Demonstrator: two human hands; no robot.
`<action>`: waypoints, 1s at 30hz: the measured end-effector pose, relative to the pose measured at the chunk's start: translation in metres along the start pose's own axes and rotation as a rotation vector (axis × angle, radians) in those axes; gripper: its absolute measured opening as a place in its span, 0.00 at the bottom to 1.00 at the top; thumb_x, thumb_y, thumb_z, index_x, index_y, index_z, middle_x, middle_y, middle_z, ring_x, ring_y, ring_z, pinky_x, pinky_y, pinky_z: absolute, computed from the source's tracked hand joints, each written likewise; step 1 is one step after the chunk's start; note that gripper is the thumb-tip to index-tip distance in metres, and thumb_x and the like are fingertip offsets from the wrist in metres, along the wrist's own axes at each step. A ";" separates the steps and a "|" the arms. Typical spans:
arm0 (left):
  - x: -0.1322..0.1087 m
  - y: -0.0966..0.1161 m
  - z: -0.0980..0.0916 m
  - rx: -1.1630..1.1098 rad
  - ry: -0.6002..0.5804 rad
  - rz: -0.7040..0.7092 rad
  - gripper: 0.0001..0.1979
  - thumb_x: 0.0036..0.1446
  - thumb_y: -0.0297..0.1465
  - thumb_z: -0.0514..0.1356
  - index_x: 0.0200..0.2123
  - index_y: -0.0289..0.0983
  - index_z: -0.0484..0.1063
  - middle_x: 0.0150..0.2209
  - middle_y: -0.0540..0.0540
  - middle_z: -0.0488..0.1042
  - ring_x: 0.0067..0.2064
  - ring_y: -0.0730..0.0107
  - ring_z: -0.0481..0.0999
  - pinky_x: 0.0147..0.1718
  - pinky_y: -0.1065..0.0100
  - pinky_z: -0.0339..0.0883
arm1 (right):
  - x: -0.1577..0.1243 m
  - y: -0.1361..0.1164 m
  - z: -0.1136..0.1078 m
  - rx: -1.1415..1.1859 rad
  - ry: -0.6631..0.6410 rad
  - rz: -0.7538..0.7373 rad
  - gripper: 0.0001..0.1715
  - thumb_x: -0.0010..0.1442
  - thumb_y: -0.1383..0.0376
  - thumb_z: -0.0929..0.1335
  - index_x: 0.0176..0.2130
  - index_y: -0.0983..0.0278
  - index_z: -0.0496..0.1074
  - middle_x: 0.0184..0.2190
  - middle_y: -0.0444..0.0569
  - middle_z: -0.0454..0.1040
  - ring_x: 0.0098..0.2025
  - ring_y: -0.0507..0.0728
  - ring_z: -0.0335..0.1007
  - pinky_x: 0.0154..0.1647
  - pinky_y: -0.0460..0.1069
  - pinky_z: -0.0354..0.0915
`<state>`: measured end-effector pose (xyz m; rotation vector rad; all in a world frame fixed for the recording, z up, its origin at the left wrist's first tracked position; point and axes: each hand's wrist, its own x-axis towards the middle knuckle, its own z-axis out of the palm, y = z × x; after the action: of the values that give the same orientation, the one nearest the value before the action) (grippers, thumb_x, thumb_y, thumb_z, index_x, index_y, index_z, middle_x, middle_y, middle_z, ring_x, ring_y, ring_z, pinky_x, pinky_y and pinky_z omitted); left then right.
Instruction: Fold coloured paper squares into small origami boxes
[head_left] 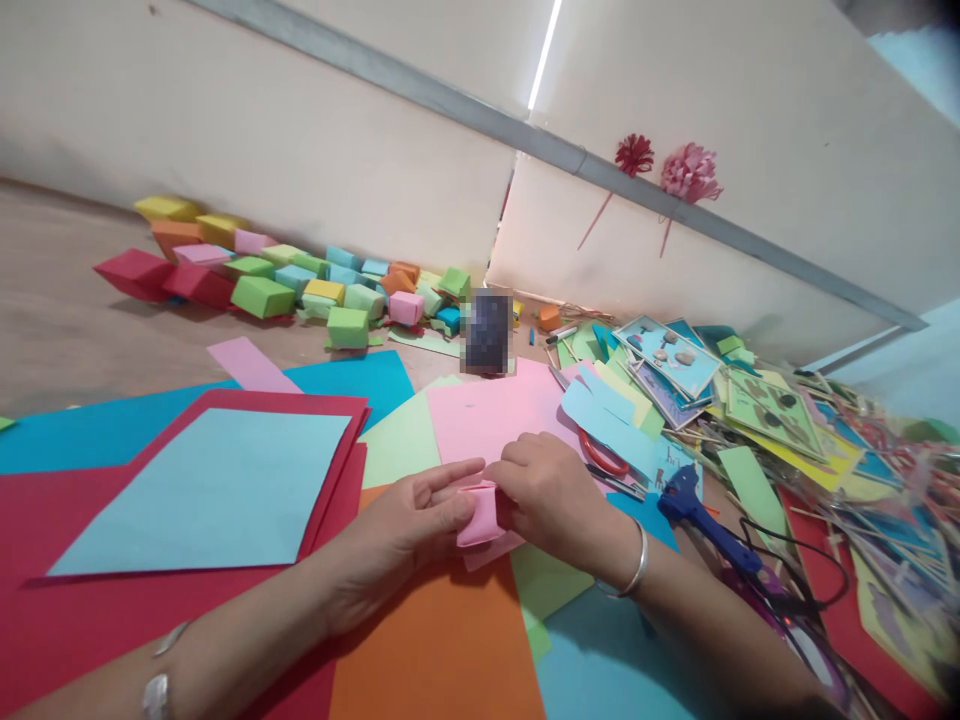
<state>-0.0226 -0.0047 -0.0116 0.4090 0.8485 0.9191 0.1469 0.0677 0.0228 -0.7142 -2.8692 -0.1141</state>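
Note:
Between my two hands is a small pink paper box (pixel 478 522), held just above the coloured sheets. My left hand (pixel 420 525) grips it from the left, thumb on its near side and fingers behind. From the right, my right hand (pixel 551 500) closes over the box's other end, its fingertips tucked in and partly hidden. Below the hands lie an orange sheet (pixel 435 630) and a light green sheet (pixel 555 585); a pink sheet (pixel 480 405) spreads beyond them.
Many folded paper boxes (pixel 262 296) stand along the wall at the back left. Light blue paper (pixel 210 490) tops red sheets on the left. To the right are red-handled scissors (pixel 604 452), a blue glue gun (pixel 701 515) with a black cord, and piled cards and sticks.

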 end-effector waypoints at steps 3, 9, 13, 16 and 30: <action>0.000 -0.001 0.000 0.018 -0.027 -0.010 0.44 0.47 0.42 0.73 0.64 0.36 0.62 0.49 0.32 0.77 0.44 0.51 0.80 0.40 0.59 0.69 | 0.001 0.004 0.000 0.081 -0.084 -0.005 0.08 0.54 0.73 0.66 0.26 0.64 0.73 0.22 0.46 0.73 0.25 0.53 0.60 0.27 0.49 0.48; -0.001 -0.002 0.003 0.012 -0.185 0.006 0.26 0.54 0.46 0.67 0.52 0.38 0.74 0.43 0.39 0.79 0.42 0.60 0.78 0.40 0.63 0.69 | -0.003 0.000 -0.001 0.097 -0.008 -0.025 0.07 0.50 0.73 0.66 0.24 0.65 0.71 0.21 0.48 0.73 0.23 0.53 0.60 0.27 0.49 0.49; -0.004 -0.005 0.003 0.014 -0.182 -0.024 0.22 0.53 0.49 0.66 0.36 0.34 0.78 0.33 0.43 0.76 0.32 0.69 0.73 0.34 0.68 0.68 | -0.005 -0.003 0.000 0.094 0.021 -0.004 0.06 0.49 0.72 0.66 0.23 0.65 0.71 0.21 0.48 0.73 0.23 0.52 0.60 0.27 0.49 0.49; -0.005 -0.005 0.003 0.018 -0.187 0.010 0.21 0.54 0.48 0.66 0.37 0.34 0.78 0.35 0.43 0.75 0.34 0.69 0.71 0.35 0.70 0.67 | -0.004 -0.001 -0.004 0.088 -0.015 -0.015 0.07 0.53 0.72 0.66 0.25 0.65 0.71 0.22 0.47 0.73 0.23 0.52 0.60 0.27 0.50 0.47; -0.005 -0.008 0.004 -0.029 -0.182 -0.167 0.26 0.47 0.50 0.70 0.36 0.32 0.74 0.34 0.39 0.78 0.34 0.65 0.77 0.35 0.66 0.71 | -0.012 -0.014 -0.015 -0.070 0.187 -0.108 0.18 0.58 0.77 0.60 0.20 0.64 0.65 0.17 0.45 0.63 0.22 0.53 0.49 0.27 0.50 0.44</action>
<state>-0.0173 -0.0135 -0.0121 0.3842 0.6909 0.7268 0.1528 0.0486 0.0345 -0.5296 -2.7347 -0.2818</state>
